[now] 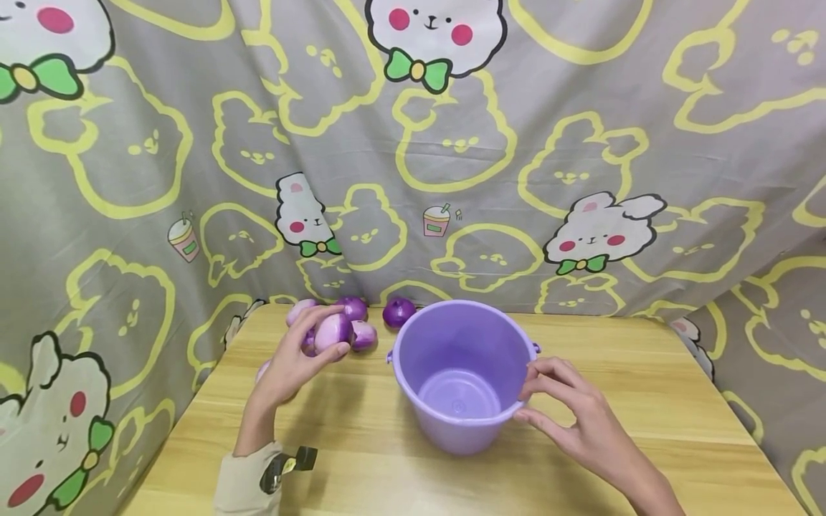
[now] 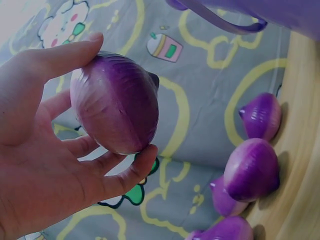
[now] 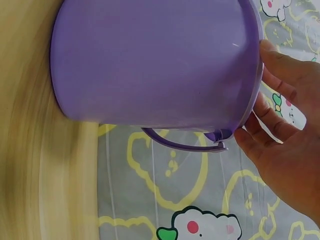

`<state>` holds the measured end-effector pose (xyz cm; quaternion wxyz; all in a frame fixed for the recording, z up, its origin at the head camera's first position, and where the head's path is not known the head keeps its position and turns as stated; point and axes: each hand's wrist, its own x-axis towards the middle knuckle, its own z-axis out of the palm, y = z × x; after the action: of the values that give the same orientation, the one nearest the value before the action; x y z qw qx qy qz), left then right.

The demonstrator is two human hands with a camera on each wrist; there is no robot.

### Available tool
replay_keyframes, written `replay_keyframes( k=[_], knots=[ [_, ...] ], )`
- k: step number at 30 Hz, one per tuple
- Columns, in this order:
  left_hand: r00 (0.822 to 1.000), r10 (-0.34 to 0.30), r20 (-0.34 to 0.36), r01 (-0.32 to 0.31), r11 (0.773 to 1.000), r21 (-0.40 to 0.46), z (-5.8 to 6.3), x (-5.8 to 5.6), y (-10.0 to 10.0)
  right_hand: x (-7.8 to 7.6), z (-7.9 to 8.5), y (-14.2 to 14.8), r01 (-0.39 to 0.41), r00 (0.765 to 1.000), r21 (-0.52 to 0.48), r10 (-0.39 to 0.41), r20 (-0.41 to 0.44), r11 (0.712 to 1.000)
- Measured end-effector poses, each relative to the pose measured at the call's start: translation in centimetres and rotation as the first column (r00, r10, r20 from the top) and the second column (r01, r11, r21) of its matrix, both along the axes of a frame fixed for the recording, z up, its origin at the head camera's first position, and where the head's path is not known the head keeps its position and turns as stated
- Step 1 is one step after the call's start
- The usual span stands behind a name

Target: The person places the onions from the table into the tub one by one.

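Onion (image 2: 115, 102), round with glossy purple-white skin, is held in the left hand (image 1: 293, 367) above the pale wood-grain desk (image 1: 645, 358), left of the round lilac plastic bucket (image 1: 452, 433) whose rim (image 1: 461, 304) the right hand (image 1: 574, 410) grips. A light hold and steadied bucket should serve best. Count: one bucket, one held onion, at least five other onions (image 1: 399, 314).

Beige left sleeve (image 1: 247, 484), black wrist band (image 1: 271, 476)

A held purple onion (image 1: 332, 334) hovers near an upright bucket (image 1: 459, 434).
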<state>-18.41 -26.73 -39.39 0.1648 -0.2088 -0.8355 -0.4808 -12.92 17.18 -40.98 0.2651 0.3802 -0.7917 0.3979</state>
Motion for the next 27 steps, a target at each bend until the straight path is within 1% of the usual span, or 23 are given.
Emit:
replay_keyframes(
  k=[3, 5, 6, 8, 10, 14, 20, 23, 27],
  knots=[
    [1.0, -0.007, -0.009, 0.008, 1.0, 0.027, 1.5, 0.8, 0.8, -0.1, -0.1, -0.2, 0.008, 1.0, 0.002, -0.008, 0.008, 1.0],
    [1.0, -0.009, 0.0, 0.009, 0.999, 0.05, 2.2, 1.1, 1.1, -0.2, -0.1, -0.3, 0.008, 1.0, 0.001, -0.008, 0.001, 1.0],
    [1.0, -0.006, 0.01, 0.005, 0.998, 0.066, 2.3, 1.1, 1.2, -0.2, -0.2, -0.4, 0.006, 1.0, 0.001, -0.006, -0.003, 1.0],
    [1.0, 0.002, 0.026, -0.004, 0.997, 0.082, 2.1, 0.9, 1.0, -0.3, -0.1, -0.5, 0.002, 1.0, 0.0, -0.002, -0.011, 1.0],
    [0.999, 0.009, 0.045, -0.013, 0.995, 0.096, 1.6, 0.5, 0.7, -0.4, -0.1, -0.6, 0.0, 1.0, 0.0, 0.0, -0.015, 1.0],
    [0.997, 0.004, 0.074, -0.014, 0.991, 0.132, 0.8, -0.1, 0.3, -0.5, -0.1, -0.8, -0.006, 1.0, -0.005, 0.006, -0.029, 1.0],
    [0.996, -0.007, 0.091, -0.01, 0.983, 0.183, 0.8, -0.2, 0.3, -0.4, -0.1, -0.9, -0.004, 0.999, -0.009, 0.003, -0.039, 1.0],
    [0.997, -0.007, 0.078, -0.007, 0.985, 0.171, 0.9, -0.1, 0.4, -0.4, -0.1, -0.8, -0.004, 0.999, -0.015, 0.003, -0.044, 1.0],
    [0.999, -0.004, 0.038, 0.0, 0.994, 0.112, 0.9, -0.1, 0.6, -0.3, -0.1, -0.8, 0.0, 0.999, -0.022, -0.001, -0.045, 1.0]
  ],
)
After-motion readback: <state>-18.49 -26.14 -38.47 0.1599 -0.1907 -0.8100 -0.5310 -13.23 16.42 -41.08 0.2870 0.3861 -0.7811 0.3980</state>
